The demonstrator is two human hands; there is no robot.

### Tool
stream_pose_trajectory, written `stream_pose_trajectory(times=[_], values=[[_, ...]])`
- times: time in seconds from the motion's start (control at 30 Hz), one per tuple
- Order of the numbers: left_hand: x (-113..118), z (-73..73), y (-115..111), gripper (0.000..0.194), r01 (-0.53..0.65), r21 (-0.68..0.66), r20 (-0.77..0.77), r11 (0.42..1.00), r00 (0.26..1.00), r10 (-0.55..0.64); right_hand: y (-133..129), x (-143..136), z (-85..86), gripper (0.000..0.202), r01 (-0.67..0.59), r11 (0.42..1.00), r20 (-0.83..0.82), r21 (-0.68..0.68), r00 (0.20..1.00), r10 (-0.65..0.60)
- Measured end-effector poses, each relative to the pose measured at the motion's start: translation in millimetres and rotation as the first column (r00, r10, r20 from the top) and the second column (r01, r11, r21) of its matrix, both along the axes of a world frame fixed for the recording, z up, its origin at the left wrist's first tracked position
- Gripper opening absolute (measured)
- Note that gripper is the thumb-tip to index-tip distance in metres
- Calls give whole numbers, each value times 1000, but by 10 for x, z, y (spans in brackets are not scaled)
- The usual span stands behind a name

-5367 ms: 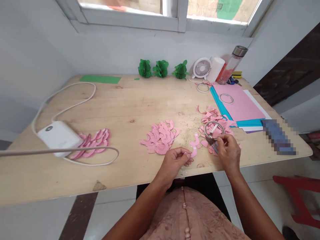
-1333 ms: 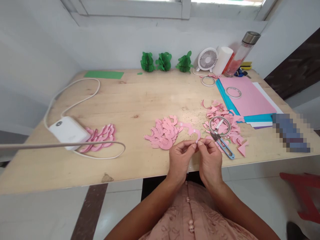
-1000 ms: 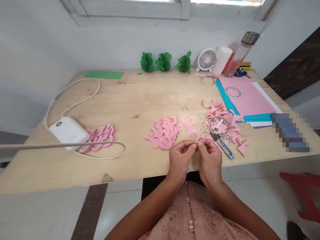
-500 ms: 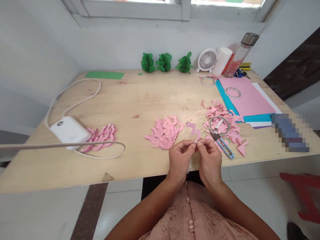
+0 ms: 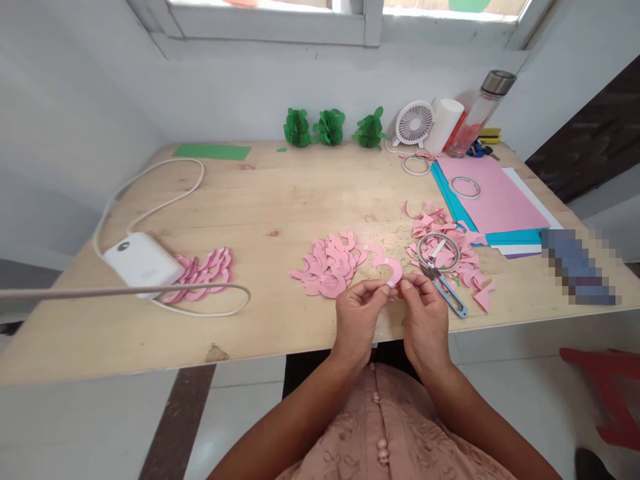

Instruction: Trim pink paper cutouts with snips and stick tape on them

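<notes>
A wavy pink paper cutout (image 5: pixel 395 268) rises from my fingertips, with a small white patch at its near end. My left hand (image 5: pixel 356 319) pinches that end between thumb and forefinger. Close beside it, my right hand (image 5: pixel 425 313) has its thumb and fingers pressed together at the cutout's right edge; what sits between them is too small to tell. A heap of similar pink cutouts (image 5: pixel 330 263) lies left of my hands. To the right are blue-handled thread snips (image 5: pixel 453 297) and a roll of tape (image 5: pixel 439 252) on pink paper scraps (image 5: pixel 470 267).
A white power bank (image 5: pixel 143 263) with a cable lies at left, beside more pink cutouts (image 5: pixel 207 273). Green paper shapes (image 5: pixel 330 128), a small fan (image 5: pixel 415 123) and a bottle (image 5: pixel 475 120) stand along the wall. Coloured sheets (image 5: pixel 510 203) lie at right.
My right hand has moved slightly right, away from the left fingertips. The cutout has turned flatter, showing more of its curve and a white patch at its end.
</notes>
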State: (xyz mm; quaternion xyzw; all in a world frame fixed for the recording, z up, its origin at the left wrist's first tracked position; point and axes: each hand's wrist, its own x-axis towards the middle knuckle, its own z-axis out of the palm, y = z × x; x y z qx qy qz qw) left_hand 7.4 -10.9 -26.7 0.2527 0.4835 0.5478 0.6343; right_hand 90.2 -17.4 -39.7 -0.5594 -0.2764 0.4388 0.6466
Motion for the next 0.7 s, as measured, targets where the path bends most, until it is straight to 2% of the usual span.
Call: stream_pose_trajectory(times=[0.2, 0.43, 0.7], values=[[0, 9, -10, 5, 15, 28, -12, 999, 1000, -15, -25, -3, 17, 18, -98, 995, -40, -4, 994, 98], [-8, 3, -13, 9, 62, 59, -74, 996, 996, -57, -21, 8, -13, 15, -112, 993, -24, -21, 993, 111], [-5, -37, 15, 7, 61, 39, -26, 997, 998, -60, -33, 14, -47, 20, -143, 988, -77, -51, 987, 139]])
